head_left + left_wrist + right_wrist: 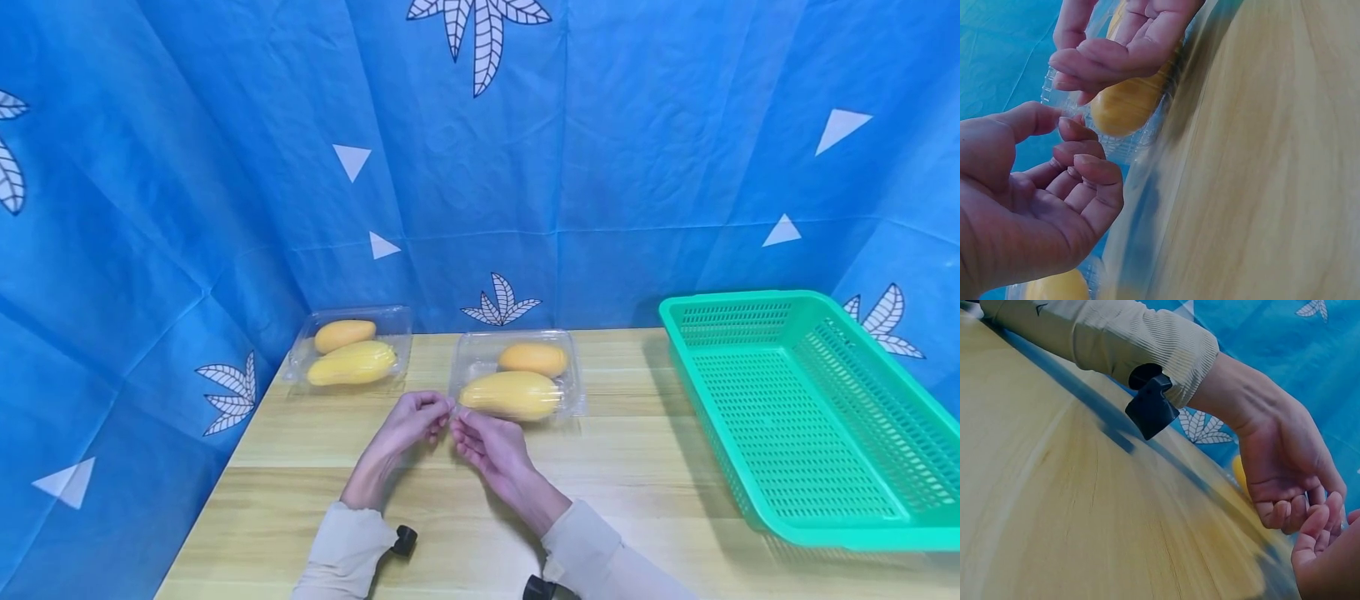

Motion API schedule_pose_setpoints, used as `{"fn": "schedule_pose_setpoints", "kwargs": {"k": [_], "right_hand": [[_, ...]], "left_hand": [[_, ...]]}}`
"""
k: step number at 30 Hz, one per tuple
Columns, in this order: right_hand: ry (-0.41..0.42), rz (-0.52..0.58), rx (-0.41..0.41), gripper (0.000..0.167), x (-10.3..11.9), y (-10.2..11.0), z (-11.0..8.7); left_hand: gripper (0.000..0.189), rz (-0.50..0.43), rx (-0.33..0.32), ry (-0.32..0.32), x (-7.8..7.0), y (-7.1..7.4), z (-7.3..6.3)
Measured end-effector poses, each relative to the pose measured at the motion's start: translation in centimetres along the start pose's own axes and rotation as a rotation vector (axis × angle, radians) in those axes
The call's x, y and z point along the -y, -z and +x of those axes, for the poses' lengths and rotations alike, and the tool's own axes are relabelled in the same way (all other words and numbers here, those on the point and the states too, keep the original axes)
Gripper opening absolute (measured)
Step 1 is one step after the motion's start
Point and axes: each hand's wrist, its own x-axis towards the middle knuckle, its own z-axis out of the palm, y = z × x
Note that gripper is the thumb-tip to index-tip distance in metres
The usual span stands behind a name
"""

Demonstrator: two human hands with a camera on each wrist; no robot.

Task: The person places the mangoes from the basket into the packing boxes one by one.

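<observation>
My left hand and right hand meet at the near left corner of a clear plastic clamshell box. Thumb and forefinger of each hand pinch the rim at that corner. Inside the box lie a long yellow fruit and a smaller orange-yellow fruit, both mango-like. In the left wrist view, my left fingertips are at the box's ridged edge, close beside the right hand. From the right wrist view, the fingertips overlap and hide the pinched edge.
A second clear box with two yellow fruits stands at the back left of the wooden table. To the right is a green perforated basket. Blue patterned cloth hangs behind and at the left. Black straps circle the sleeves.
</observation>
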Motion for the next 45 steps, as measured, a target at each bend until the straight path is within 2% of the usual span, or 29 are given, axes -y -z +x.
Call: {"fn": "schedule_pose_setpoints", "kwargs": {"k": [14, 20, 24, 28, 34, 37, 40, 45], "right_hand": [[0.003, 0.0, 0.008, 0.032, 0.1, 0.1, 0.1], [0.011, -0.067, 0.066, 0.032, 0.3, 0.5, -0.2], [0.035, -0.204, 0.132, 0.033, 0.8, 1.2, -0.7], [0.065, -0.41, 0.217, 0.035, 1.8, 1.9, -1.2], [0.243, -0.903, 0.288, 0.037, 4.0, 2.1, -2.2], [0.313, -1.079, 0.307, 0.034, 5.3, 2.1, -2.7], [0.382, -1.183, 0.309, 0.03, 6.7, 2.1, -3.2], [0.482, -1.218, 0.276, 0.022, 9.6, 2.4, -4.4]], "left_hand": [[0.014, 0.023, -0.03, -0.01, -0.1, -0.3, 0.1], [0.016, 0.026, -0.056, -0.014, 0.0, -0.4, 0.0], [0.016, 0.017, -0.06, -0.005, 0.1, -0.6, 0.0], [0.016, 0.013, -0.075, -0.001, 0.1, -0.7, 0.1], [0.016, 0.009, -0.072, -0.026, 0.2, -0.7, 0.0], [0.017, 0.009, -0.061, -0.025, 0.2, -0.6, 0.0], [0.018, 0.003, -0.06, -0.016, 0.2, -0.6, 0.0], [0.019, 0.019, -0.057, -0.018, 0.1, -0.6, 0.0]]}}
